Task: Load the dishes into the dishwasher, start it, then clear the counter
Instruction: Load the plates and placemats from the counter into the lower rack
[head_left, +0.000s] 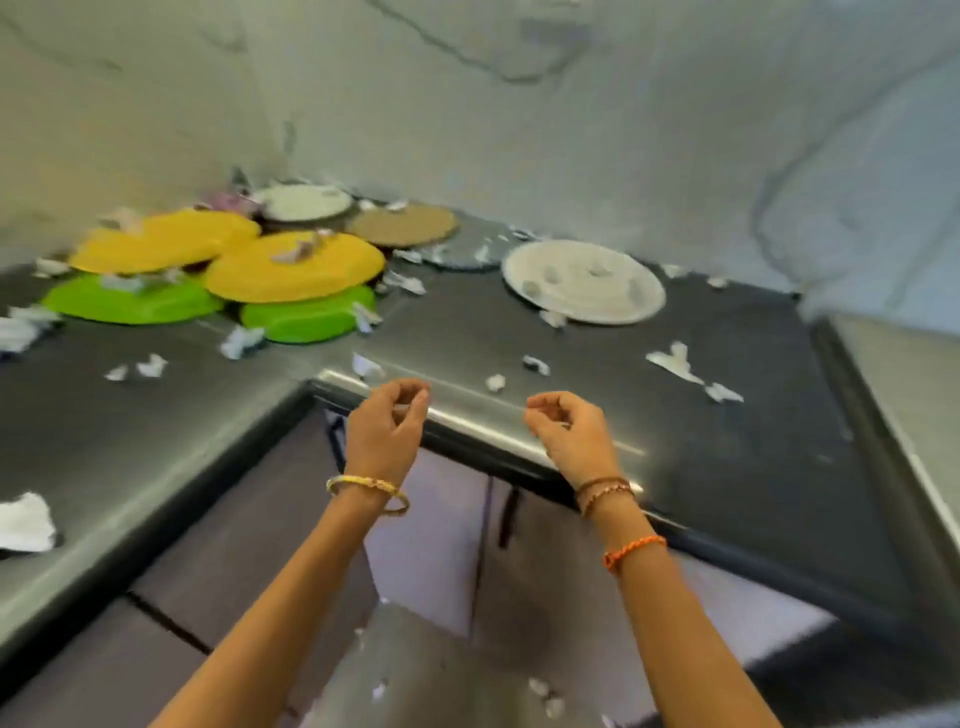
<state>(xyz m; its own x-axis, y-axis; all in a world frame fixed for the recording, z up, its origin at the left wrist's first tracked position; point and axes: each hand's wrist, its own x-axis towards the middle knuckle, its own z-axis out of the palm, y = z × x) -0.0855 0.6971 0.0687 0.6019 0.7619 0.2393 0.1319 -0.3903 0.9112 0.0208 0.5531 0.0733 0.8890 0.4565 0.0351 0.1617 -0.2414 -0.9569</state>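
Observation:
Plates lie in the counter's far corner: two yellow plates (293, 273) overlapping two green plates (306, 322), a white plate (304, 202) and a brown plate (402, 224) behind them, a grey plate (467, 249), and a large white plate (584, 283) with paper scraps on it to the right. My left hand (387, 431) and my right hand (569, 431) hover over the counter's inner front edge, fingers loosely curled, nothing visible in either. The image is blurred.
The dark L-shaped counter (727, 457) is strewn with torn white paper scraps (675, 364). A crumpled tissue (23, 522) lies at the left edge. Cabinet doors (431, 535) stand below the counter. A grey surface (441, 675) with scraps sits beneath my arms.

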